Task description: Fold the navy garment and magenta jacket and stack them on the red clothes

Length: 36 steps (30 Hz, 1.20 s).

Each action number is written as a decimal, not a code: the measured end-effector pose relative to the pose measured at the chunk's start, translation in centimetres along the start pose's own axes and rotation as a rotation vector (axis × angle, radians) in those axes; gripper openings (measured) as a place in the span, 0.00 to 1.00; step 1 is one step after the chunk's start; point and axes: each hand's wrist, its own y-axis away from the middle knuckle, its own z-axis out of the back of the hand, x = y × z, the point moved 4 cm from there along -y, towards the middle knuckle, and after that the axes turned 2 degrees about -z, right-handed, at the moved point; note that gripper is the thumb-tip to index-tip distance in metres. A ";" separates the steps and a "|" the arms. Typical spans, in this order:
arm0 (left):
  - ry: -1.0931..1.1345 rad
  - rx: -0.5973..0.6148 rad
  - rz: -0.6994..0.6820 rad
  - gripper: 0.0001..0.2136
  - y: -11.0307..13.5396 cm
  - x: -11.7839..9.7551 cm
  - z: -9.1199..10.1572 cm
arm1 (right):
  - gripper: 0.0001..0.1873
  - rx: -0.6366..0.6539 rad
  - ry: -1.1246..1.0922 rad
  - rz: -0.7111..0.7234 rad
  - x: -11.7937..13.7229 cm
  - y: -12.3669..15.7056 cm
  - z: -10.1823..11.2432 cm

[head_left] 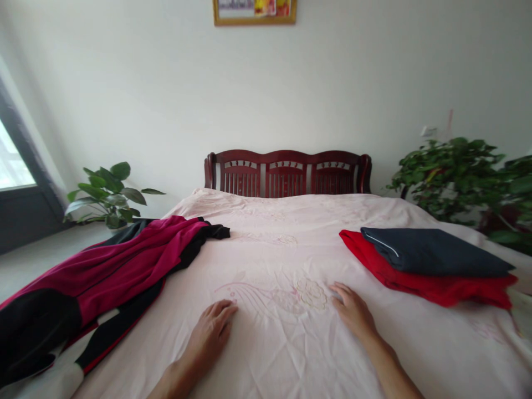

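Note:
My left hand [215, 321] rests on the pale pink embroidered bedsheet [286, 343], fingers loosely bent and holding nothing. My right hand [350, 307] lies on the same sheet beside an embroidered flower, its fingers a little apart. To the left spreads a loose pile of clothes, with a magenta and black garment [137, 263] on top. On the right, a folded dark navy garment [436, 252] sits on a folded red garment [415, 285]. Neither hand touches the clothes.
A dark red wooden headboard [286, 174] stands at the bed's far end. Leafy potted plants grow on the left [110, 194] and right [453, 177]. A framed picture [255, 21] hangs on the wall. A dark-framed glass door [20, 194] is at far left.

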 end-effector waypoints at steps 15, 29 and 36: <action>0.013 -0.013 -0.005 0.18 0.0 0.0 0.0 | 0.25 -0.011 -0.018 0.018 0.3 0.1 0.3; 0.028 -0.020 0.007 0.19 0.0 0.1 0.1 | 0.26 0.009 -0.006 0.002 0.4 0.2 0.4; 0.026 -0.008 0.012 0.20 0.0 -0.3 0.5 | 0.24 0.013 -0.029 -0.020 0.4 0.1 0.3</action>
